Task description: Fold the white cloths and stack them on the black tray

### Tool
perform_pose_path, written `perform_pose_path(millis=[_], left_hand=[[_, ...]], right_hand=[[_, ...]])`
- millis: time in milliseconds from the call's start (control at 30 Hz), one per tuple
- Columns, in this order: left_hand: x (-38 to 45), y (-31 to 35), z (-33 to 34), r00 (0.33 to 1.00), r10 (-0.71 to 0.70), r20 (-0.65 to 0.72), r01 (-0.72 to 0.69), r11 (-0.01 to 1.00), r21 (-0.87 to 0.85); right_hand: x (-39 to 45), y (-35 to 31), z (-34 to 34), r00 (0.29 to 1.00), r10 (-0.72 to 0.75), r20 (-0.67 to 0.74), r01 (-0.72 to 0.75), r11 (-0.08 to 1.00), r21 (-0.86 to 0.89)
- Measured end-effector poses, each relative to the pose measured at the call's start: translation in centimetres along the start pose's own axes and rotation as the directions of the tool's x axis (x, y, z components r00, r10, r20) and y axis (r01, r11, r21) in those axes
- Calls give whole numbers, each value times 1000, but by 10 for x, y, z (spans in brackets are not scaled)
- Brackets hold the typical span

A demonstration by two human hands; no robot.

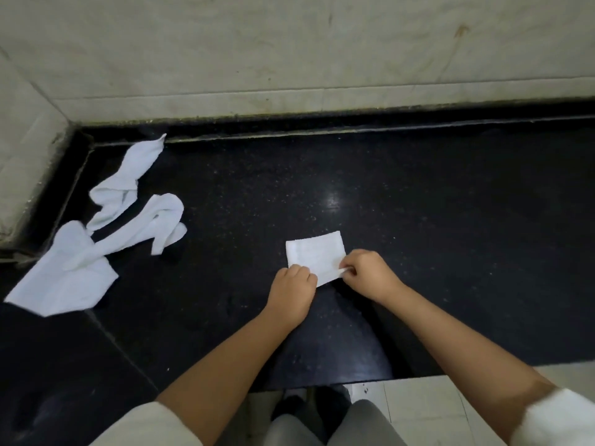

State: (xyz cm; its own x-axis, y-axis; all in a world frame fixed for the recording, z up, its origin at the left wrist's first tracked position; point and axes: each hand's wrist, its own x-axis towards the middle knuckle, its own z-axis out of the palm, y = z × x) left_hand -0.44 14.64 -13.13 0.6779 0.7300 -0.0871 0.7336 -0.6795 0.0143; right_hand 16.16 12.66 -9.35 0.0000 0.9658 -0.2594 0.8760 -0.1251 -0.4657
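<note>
Fingers of the right hand (365,273) pinch the near corner of the folded cloth (314,254); left hand (294,286) fingers are curled on its near edge. It's flat on the black bench (418,220), unfolded cloths (106,220) well off left. I'd line the edges up square before pressing the crease. No tray in view.

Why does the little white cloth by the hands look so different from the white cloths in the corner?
The folded cloth is a neat flat rectangle; the loose cloths lie crumpled and twisted. The left hand and right hand grip the folded cloth's near edge; nothing touches the loose cloths. Both are white and lie on the black counter.
</note>
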Motion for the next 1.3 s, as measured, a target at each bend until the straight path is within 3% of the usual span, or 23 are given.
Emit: perform_pose_path(millis=[167,333,433,633,833,933,1133,1300], left_hand=[[28,18,-17,949,191,-252,-187,982,37],[79,76,-44,778,415,-472,-429,900,84],[107,138,-75,703,542,-460,-567,818,98],[159,292,-130,542,722,-430,-756,642,126],[205,472,-168,431,811,-395,-848,514,130],[223,549,-186,439,794,-420,-863,503,48],[277,660,-243,549,709,-443,-820,559,-121],[346,721,-287,572,680,-459,-791,605,-90]], right_hand=[[-33,27,-44,975,167,-147,-150,982,116],[-102,77,-93,934,262,-243,-240,964,115],[-144,120,-118,902,344,-262,-342,938,57],[-247,221,-188,772,501,-390,-538,843,18],[-357,342,-270,774,428,-467,-538,833,-129],[-401,391,-311,761,399,-512,-535,832,-146],[-441,474,-396,703,396,-590,-539,838,-79],[-436,539,-472,742,346,-574,-478,874,-90]])
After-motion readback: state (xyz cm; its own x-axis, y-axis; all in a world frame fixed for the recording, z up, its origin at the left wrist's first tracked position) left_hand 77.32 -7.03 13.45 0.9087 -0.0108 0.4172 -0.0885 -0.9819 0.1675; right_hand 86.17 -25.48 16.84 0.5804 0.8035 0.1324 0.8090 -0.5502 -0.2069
